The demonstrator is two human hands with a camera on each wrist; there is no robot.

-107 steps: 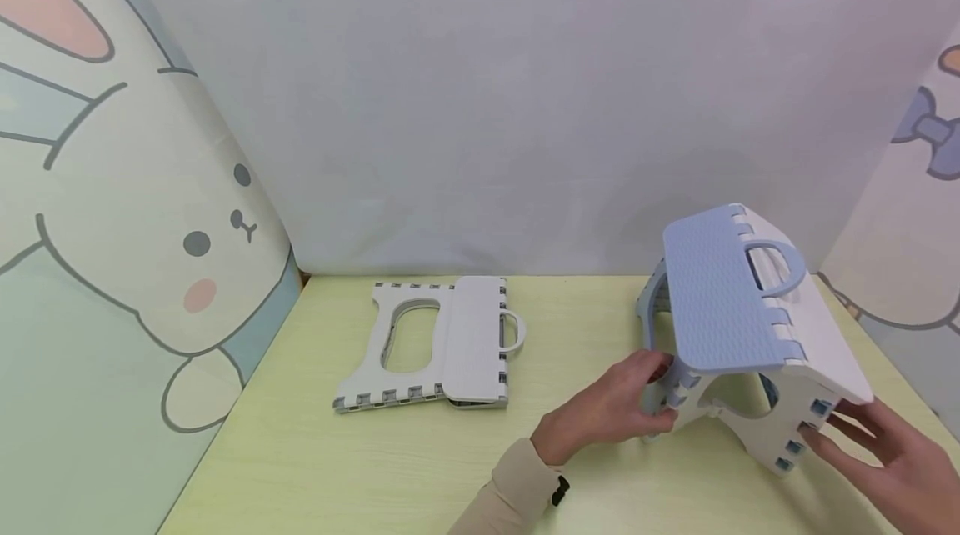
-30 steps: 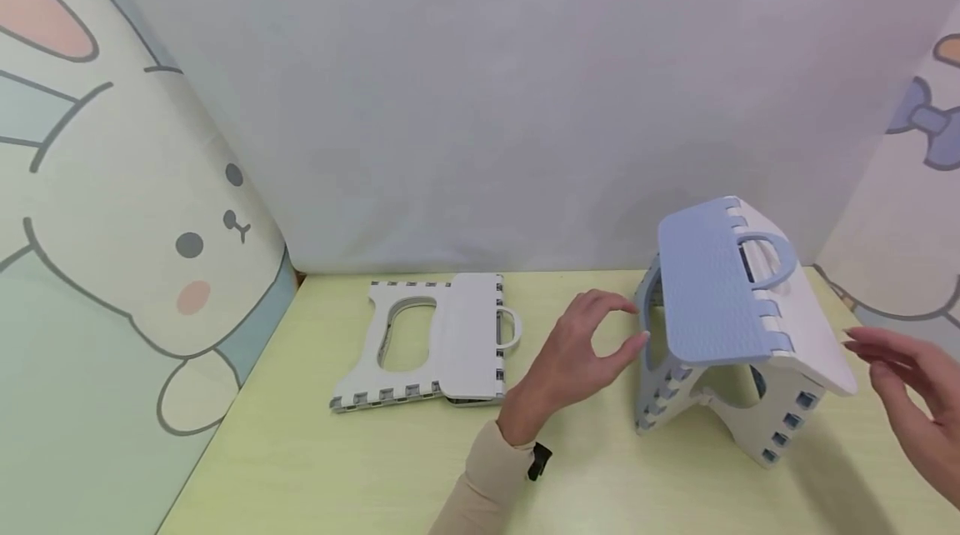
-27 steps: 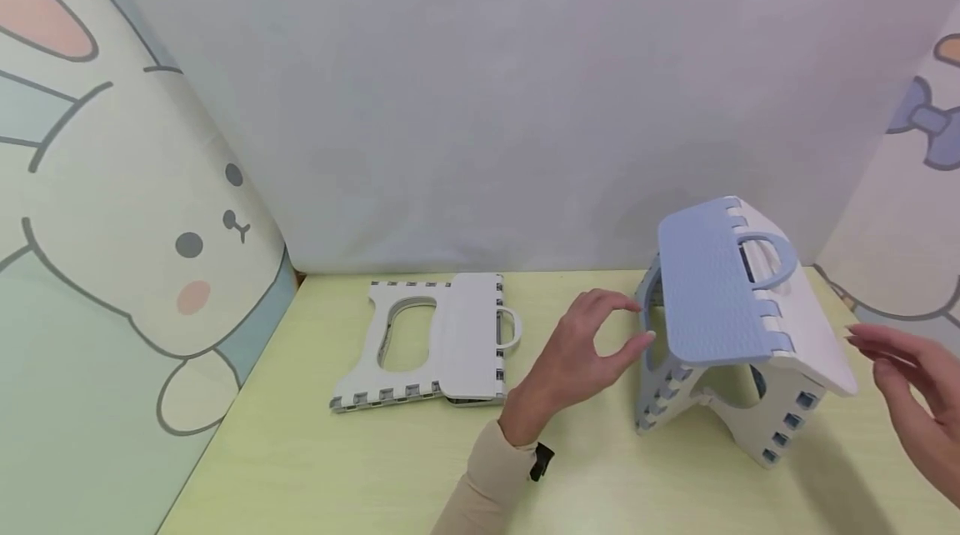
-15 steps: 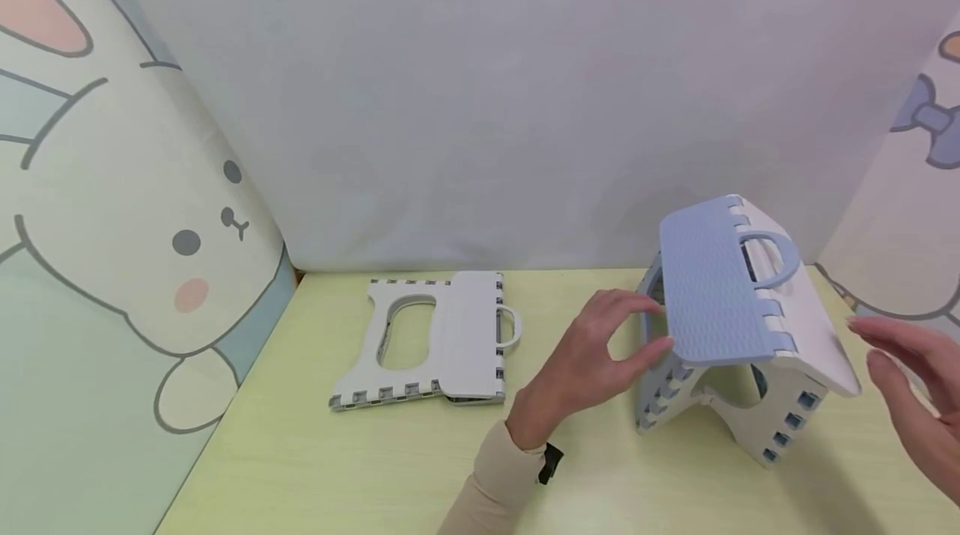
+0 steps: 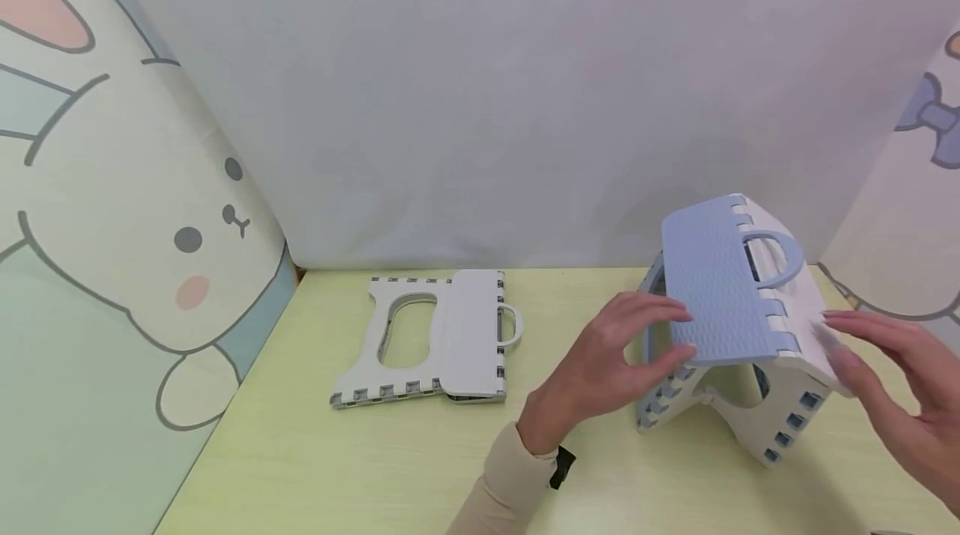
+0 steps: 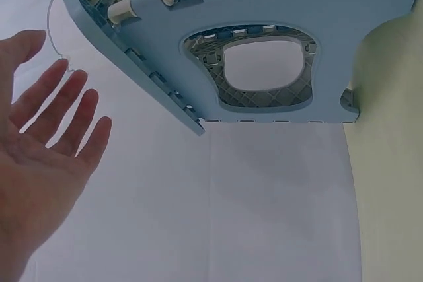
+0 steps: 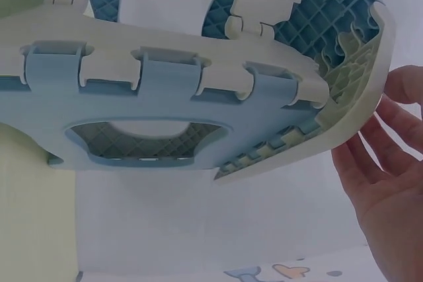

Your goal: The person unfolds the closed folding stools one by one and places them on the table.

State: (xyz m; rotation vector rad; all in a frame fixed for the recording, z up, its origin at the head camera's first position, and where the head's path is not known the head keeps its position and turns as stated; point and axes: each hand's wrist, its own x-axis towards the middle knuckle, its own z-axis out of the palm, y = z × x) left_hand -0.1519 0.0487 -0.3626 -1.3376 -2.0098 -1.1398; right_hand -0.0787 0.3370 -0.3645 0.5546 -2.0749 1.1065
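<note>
A blue-and-white folding step stool (image 5: 716, 289) stands half unfolded at the right of the table, its top peaked like a roof. The blue half of the top slopes left, the white half right, and a blue loop handle (image 5: 786, 272) sticks up at the fold. My left hand (image 5: 600, 360), fingers extended and apart, has its fingertips over the blue half; contact is unclear. My right hand (image 5: 911, 385) touches the outer part of the white half with extended fingers. In the right wrist view its fingers meet the white panel's edge (image 7: 360, 110). Neither hand grips.
A second folding step stool (image 5: 474, 335), white, lies folded flat left of centre, its loop handle to the right. The pale yellow-green table (image 5: 315, 468) meets a grey-white backdrop (image 5: 465, 102) behind. Rabbit-printed panels (image 5: 135, 210) stand at both sides.
My hands have left the stool's legs, where they were earlier, and risen to its top. In the last half second both have moved inward over the sloping halves. The stool keeps its peaked shape.
</note>
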